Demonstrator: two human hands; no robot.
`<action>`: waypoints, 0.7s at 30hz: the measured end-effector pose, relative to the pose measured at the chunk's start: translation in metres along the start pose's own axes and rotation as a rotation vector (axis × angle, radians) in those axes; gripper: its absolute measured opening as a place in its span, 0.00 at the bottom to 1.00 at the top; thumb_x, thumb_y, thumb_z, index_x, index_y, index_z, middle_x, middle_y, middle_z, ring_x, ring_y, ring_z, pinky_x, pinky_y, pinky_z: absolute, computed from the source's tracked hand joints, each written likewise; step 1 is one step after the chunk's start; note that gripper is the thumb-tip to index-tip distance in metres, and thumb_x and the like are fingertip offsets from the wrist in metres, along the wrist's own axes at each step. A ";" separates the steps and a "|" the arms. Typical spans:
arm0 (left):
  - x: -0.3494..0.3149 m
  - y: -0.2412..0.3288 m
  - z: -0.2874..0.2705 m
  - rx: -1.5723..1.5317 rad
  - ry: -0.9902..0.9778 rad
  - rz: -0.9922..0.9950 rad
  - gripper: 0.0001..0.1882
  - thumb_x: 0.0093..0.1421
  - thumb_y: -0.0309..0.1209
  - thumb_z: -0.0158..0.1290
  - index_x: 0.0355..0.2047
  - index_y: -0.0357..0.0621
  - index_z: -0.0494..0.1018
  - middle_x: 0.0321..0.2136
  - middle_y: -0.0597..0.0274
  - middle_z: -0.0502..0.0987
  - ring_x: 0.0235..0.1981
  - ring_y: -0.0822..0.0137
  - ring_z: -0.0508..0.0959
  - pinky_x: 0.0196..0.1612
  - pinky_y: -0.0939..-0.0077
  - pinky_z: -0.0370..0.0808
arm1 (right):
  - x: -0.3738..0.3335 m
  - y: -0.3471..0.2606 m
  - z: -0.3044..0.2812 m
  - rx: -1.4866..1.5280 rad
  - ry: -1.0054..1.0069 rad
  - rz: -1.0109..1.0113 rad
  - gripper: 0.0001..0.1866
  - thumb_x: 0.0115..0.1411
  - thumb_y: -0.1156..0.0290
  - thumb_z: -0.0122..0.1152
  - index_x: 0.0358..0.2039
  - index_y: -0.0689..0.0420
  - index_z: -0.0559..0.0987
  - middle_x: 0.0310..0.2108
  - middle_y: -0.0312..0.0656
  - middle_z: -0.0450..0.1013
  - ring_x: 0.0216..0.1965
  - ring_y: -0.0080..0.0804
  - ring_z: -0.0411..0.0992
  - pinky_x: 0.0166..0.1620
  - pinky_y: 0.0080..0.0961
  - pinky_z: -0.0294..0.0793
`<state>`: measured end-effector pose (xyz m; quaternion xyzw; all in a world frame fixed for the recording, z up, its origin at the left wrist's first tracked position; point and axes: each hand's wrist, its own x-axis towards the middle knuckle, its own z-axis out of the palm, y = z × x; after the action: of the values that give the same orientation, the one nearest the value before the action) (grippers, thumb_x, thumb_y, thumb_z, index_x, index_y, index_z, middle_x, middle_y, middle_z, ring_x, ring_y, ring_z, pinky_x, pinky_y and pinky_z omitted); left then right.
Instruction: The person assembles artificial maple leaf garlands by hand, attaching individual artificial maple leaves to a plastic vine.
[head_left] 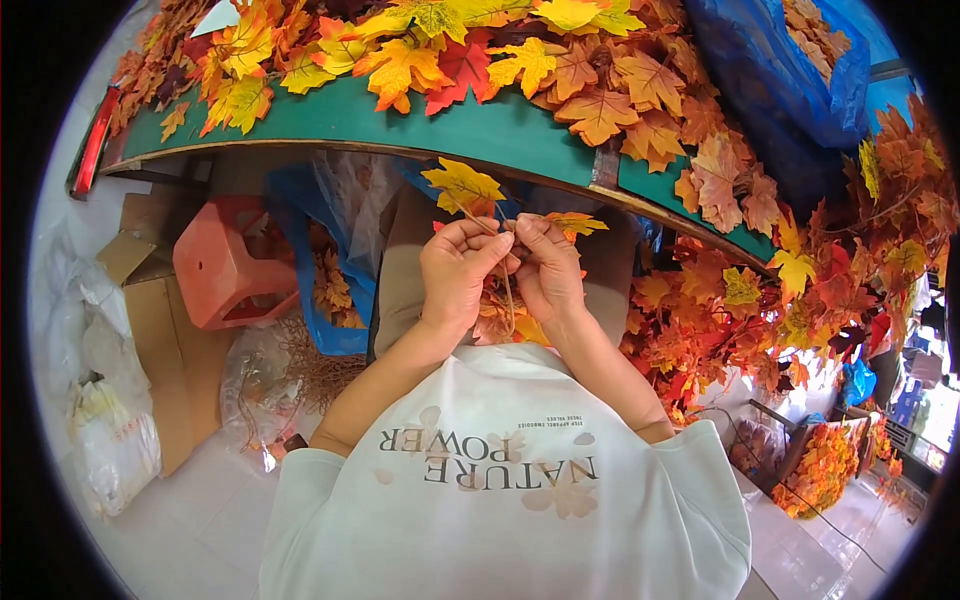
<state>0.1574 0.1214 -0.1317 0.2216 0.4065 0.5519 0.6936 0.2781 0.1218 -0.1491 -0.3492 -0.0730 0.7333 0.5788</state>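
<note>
Over the lap [402, 262], by the edge of the green bench [450, 130], the left hand [460, 268] and right hand [547, 268] are pinching a thin brown stem [509, 296] in their fingers, seemingly twisting it beside a yellow leaf [463, 184], the next move probably calling for snug tightening.

a green tabletop [350, 122] runs before you, a coral plastic stool [212, 252] sits to your left, pale glossy tiles [215, 520] floor the space around you, and bright light [938, 390] glares at your far right.

Head view | from above | faces down | near (wide fisheye, dark-rimmed)
</note>
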 end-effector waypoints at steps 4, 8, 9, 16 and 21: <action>0.001 0.000 -0.001 -0.004 0.020 -0.016 0.09 0.53 0.19 0.56 0.35 0.34 0.70 0.25 0.59 0.77 0.22 0.70 0.78 0.28 0.83 0.76 | 0.000 0.004 0.005 -0.036 0.048 -0.100 0.04 0.56 0.74 0.61 0.32 0.60 0.77 0.29 0.39 0.75 0.25 0.23 0.72 0.29 0.17 0.72; 0.003 -0.001 -0.001 0.003 0.026 0.009 0.10 0.53 0.19 0.56 0.35 0.34 0.70 0.25 0.59 0.77 0.22 0.70 0.78 0.28 0.83 0.76 | 0.000 0.011 0.002 -0.060 0.064 -0.227 0.05 0.56 0.76 0.61 0.33 0.60 0.77 0.31 0.41 0.76 0.30 0.25 0.73 0.33 0.19 0.74; 0.004 -0.001 -0.001 -0.006 0.026 -0.003 0.10 0.53 0.19 0.56 0.35 0.33 0.70 0.25 0.59 0.77 0.22 0.70 0.78 0.28 0.83 0.76 | 0.001 0.012 0.001 0.028 0.052 -0.220 0.05 0.56 0.75 0.61 0.33 0.60 0.76 0.32 0.42 0.76 0.31 0.25 0.73 0.34 0.19 0.74; 0.005 -0.006 -0.004 -0.027 0.022 -0.006 0.09 0.53 0.19 0.56 0.35 0.34 0.70 0.25 0.58 0.77 0.22 0.70 0.78 0.29 0.82 0.77 | 0.004 0.014 -0.005 0.067 0.057 -0.114 0.06 0.56 0.75 0.61 0.35 0.60 0.76 0.34 0.43 0.76 0.33 0.25 0.73 0.37 0.20 0.74; 0.006 -0.007 -0.004 -0.023 0.032 0.003 0.09 0.54 0.18 0.56 0.35 0.33 0.70 0.25 0.58 0.77 0.23 0.71 0.78 0.29 0.82 0.77 | 0.006 0.016 -0.006 0.069 0.051 -0.111 0.06 0.55 0.76 0.62 0.34 0.60 0.76 0.34 0.42 0.76 0.32 0.24 0.73 0.35 0.19 0.74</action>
<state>0.1588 0.1248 -0.1408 0.2054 0.4110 0.5611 0.6886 0.2683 0.1200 -0.1644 -0.3431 -0.0519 0.6930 0.6319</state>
